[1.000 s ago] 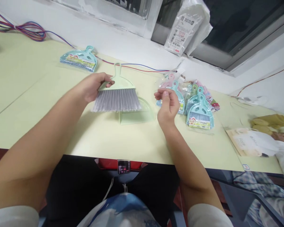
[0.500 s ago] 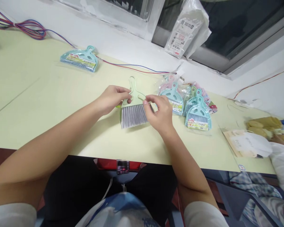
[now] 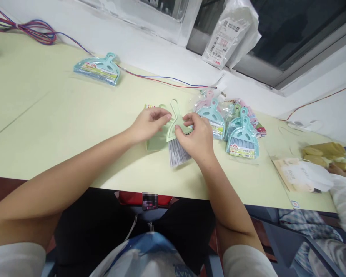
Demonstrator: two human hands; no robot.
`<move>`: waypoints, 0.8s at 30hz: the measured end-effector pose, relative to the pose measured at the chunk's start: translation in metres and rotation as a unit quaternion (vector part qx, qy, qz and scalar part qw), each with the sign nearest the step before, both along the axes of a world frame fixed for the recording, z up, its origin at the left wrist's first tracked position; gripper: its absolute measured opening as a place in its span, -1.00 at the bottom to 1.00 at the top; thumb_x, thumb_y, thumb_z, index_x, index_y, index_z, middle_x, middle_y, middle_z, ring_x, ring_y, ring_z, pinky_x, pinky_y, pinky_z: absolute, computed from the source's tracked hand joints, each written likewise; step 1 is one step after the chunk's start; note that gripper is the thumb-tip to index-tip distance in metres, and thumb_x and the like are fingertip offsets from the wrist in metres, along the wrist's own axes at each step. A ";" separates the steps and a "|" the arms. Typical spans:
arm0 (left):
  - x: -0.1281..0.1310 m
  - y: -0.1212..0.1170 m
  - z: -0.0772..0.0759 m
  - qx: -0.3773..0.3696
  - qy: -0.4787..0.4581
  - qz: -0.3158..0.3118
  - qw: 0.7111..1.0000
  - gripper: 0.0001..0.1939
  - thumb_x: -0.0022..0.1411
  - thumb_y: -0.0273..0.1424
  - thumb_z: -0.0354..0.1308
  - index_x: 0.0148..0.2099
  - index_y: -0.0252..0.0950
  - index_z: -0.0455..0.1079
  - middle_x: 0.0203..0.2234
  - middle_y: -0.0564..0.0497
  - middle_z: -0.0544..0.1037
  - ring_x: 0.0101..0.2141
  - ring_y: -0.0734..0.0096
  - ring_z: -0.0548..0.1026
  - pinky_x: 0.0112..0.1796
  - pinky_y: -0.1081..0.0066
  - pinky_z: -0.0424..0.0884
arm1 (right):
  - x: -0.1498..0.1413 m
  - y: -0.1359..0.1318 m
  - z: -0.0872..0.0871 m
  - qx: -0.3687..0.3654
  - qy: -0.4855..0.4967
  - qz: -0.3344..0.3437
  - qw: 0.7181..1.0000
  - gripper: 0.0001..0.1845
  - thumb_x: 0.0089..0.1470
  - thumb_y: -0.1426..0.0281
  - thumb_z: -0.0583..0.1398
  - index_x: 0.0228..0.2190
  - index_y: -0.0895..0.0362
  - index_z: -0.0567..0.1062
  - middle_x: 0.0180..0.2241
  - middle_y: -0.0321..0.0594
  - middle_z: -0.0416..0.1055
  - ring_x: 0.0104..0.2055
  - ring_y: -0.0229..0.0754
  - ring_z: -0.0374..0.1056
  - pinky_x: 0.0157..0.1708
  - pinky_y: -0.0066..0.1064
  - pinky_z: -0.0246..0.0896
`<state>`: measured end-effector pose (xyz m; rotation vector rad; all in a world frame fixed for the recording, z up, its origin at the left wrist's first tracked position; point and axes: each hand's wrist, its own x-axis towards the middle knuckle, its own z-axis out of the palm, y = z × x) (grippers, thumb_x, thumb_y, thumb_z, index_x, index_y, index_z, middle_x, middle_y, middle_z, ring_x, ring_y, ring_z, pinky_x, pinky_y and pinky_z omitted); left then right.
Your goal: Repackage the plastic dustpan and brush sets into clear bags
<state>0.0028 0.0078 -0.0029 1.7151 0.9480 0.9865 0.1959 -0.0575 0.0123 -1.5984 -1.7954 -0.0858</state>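
Note:
A light green hand brush with grey bristles is tilted in front of me, its looped handle pointing up. My right hand grips its right side, thumb on the front. Behind and to the left of it is a matching green dustpan, partly covered by the brush and by my fingers. Thumb and forefinger of my left hand come together over the dustpan's upper part, close to the brush handle. What touches those fingertips is partly hidden. A bit of a colourful card shows behind that hand.
Wrapped blue brush-and-dustpan sets lie at the back left and to the right. Coiled cables run along the wall. A labelled plastic bag hangs by the window. Far right, a co-worker's hand is near yellow items.
The brush has moved right and toward me and turned, now apart from the dustpan, which shows behind it. My left hand has shifted slightly right. The co-worker's hand has come into view.

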 end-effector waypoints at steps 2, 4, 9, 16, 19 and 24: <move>-0.010 0.012 -0.011 0.153 0.141 0.034 0.978 -0.67 0.37 -0.25 0.21 0.03 -0.36 0.60 -0.04 -0.23 0.62 0.00 0.03 0.56 0.08 0.07 0.48 | 0.004 0.003 -0.001 -0.003 -0.001 -0.013 1.000 -0.78 0.10 0.28 0.26 -0.18 0.01 0.44 -0.29 -0.18 0.55 -0.13 0.12 0.43 -0.01 0.03 0.30; -0.018 0.023 -0.023 0.234 0.257 0.045 0.937 -0.60 0.36 -0.25 0.20 0.10 -0.38 0.59 0.05 -0.31 0.57 0.11 -0.13 0.51 0.17 -0.02 0.41 | 0.007 0.005 -0.003 -0.002 -0.004 -0.026 1.000 -0.79 0.09 0.30 0.25 -0.19 0.00 0.42 -0.30 -0.18 0.53 -0.13 0.12 0.41 -0.01 0.03 0.28; -0.025 0.038 -0.034 0.223 0.352 0.016 0.909 -0.57 0.32 -0.17 0.22 0.09 -0.36 0.57 -0.03 -0.25 0.60 0.02 -0.09 0.56 0.03 0.12 0.48 | 0.011 0.009 -0.006 0.001 -0.009 -0.032 0.999 -0.77 0.09 0.31 0.23 -0.17 0.02 0.41 -0.30 -0.18 0.51 -0.13 0.11 0.38 0.01 0.03 0.25; -0.025 0.044 -0.034 0.185 0.358 0.022 0.915 -0.63 0.37 -0.13 0.11 -0.10 -0.33 0.56 -0.19 -0.21 0.62 -0.13 0.01 0.57 -0.09 0.16 0.45 | 0.012 0.013 -0.014 0.006 -0.010 -0.026 1.000 -0.78 0.11 0.31 0.22 -0.17 0.02 0.41 -0.29 -0.18 0.52 -0.14 0.08 0.38 0.00 -0.01 0.26; -0.028 0.049 -0.036 0.166 0.358 0.040 0.918 -0.65 0.33 -0.14 0.13 -0.11 -0.32 0.54 -0.14 -0.24 0.61 -0.10 -0.01 0.56 -0.07 0.16 0.44 | 0.012 0.015 -0.017 0.006 -0.014 -0.022 1.000 -0.79 0.12 0.32 0.22 -0.17 0.02 0.41 -0.29 -0.18 0.52 -0.13 0.08 0.39 0.02 -0.01 0.26; -0.035 0.056 -0.037 0.151 0.382 0.064 0.909 -0.73 0.30 -0.22 0.13 -0.08 -0.26 0.50 -0.12 -0.24 0.60 -0.07 -0.08 0.53 -0.06 0.13 0.41 | 0.010 0.015 -0.018 -0.006 -0.009 -0.017 1.000 -0.79 0.12 0.34 0.22 -0.16 0.03 0.43 -0.27 -0.14 0.53 -0.11 0.12 0.40 0.01 0.01 0.27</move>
